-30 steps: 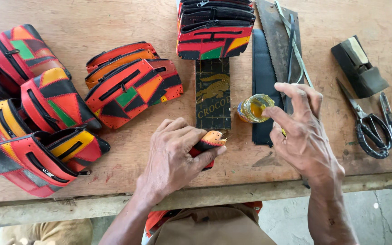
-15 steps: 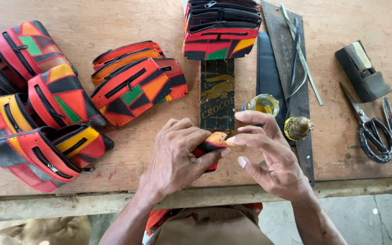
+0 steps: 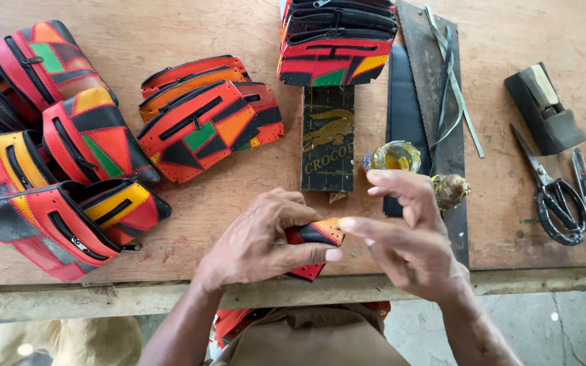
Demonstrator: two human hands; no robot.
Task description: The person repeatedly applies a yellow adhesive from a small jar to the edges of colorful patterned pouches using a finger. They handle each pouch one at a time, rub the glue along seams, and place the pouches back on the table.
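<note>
At the far left of the wooden tabletop point(image 3: 171, 27) sits a heap of patchwork pouches point(image 3: 55, 156) in red, orange, yellow, green and black, with a smaller pile of pouches point(image 3: 205, 122) just to its right. My left hand point(image 3: 262, 240) is curled around a small red, orange and black leather piece point(image 3: 317, 237) near the front edge, thumb pressed along its lower side. My right hand point(image 3: 408, 237) hovers just beside it, forefinger stretched to touch the piece's orange tip, other fingers loosely spread. Beyond my hands lies a dark rectangular card point(image 3: 327, 139) below a stack of dark and red pouches point(image 3: 337, 41). Right of the card stand a small glass jar of yellowish liquid point(image 3: 393, 156) and its lid point(image 3: 450, 190), resting on dark strips point(image 3: 418, 88). Farther right lie a black block point(image 3: 544, 108) and scissors point(image 3: 554, 193).
</note>
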